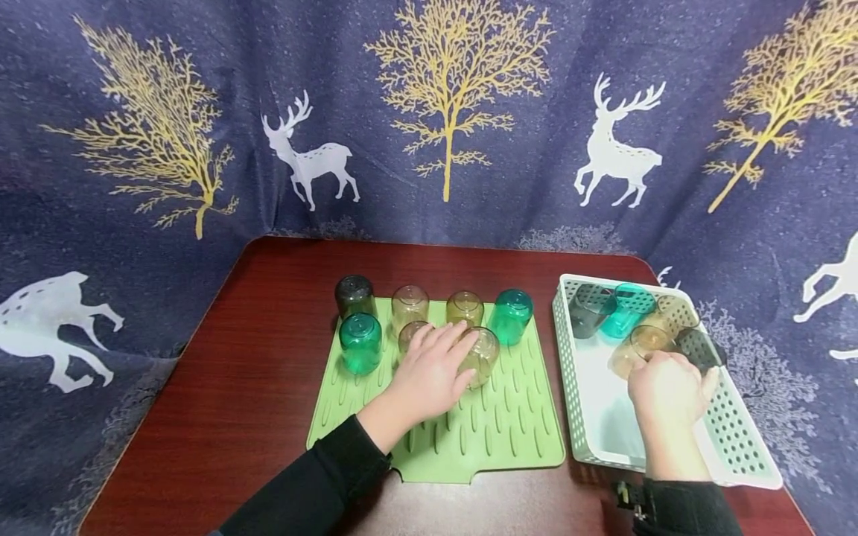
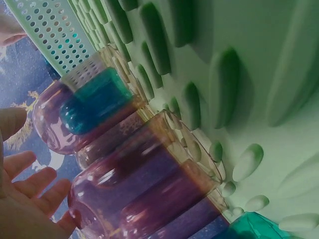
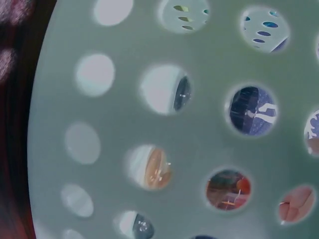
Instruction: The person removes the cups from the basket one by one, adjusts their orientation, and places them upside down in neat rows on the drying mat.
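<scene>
My left hand (image 1: 432,372) reaches over the green drying mat (image 1: 436,447), fingers spread and nearly straight. Its fingertips lie right at an upside-down amber glass (image 1: 484,353) and cover part of a brownish glass (image 1: 410,335). In the left wrist view the fingers (image 2: 37,181) extend beside the bases of the clear tinted glasses (image 2: 144,184). My right hand (image 1: 670,387) is inside the white basket (image 1: 570,402), its curled fingers at the near side of an amber-brown glass (image 1: 645,346). The basket's perforated wall (image 3: 199,134) fills the right wrist view, hiding most of the grip.
Also upside down about the mat stand a dark grey glass (image 1: 355,295), a green glass (image 1: 360,346), a pinkish glass (image 1: 410,307), an amber glass (image 1: 465,307) and a teal glass (image 1: 512,316). Basket glasses include a grey one (image 1: 590,309) and a turquoise one (image 1: 626,309).
</scene>
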{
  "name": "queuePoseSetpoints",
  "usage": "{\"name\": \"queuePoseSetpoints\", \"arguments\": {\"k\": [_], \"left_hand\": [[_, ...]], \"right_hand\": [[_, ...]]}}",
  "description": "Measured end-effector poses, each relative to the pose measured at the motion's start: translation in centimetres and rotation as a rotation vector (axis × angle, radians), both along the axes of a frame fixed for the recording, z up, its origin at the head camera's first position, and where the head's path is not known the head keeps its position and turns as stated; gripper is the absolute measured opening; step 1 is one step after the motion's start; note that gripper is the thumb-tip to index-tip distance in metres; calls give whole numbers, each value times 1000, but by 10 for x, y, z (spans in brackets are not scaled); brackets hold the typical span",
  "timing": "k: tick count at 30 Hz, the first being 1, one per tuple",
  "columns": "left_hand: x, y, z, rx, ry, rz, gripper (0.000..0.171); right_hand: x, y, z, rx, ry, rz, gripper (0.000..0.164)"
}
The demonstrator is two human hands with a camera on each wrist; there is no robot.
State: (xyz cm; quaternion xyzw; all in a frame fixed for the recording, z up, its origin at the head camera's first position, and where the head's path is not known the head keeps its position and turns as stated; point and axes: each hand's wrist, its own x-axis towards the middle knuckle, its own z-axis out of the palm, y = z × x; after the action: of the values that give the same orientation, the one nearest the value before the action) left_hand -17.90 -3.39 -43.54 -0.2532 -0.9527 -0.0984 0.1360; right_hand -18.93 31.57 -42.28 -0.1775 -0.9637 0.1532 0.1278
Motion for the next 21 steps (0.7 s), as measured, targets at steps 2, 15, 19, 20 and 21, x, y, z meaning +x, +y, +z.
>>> {"name": "queuePoseSetpoints", "arguments": {"k": [2,15,19,20,21], "left_hand": [[0,-2,1,19,-10,7,57],[5,-8,10,132,-12,7,52],[5,-8,9,143,2,9,51],[5,-8,9,147,2,9,51],[5,-8,9,152,2,10,51]], "right_hand": [[0,-1,-1,-1,32,22,29],[1,-13,3,60,213,55,21],[6,-18,11,0,242,11,25],[8,-20,14,-14,255,-4,27],[9,-21,18,-32,264,-22,28]]}}
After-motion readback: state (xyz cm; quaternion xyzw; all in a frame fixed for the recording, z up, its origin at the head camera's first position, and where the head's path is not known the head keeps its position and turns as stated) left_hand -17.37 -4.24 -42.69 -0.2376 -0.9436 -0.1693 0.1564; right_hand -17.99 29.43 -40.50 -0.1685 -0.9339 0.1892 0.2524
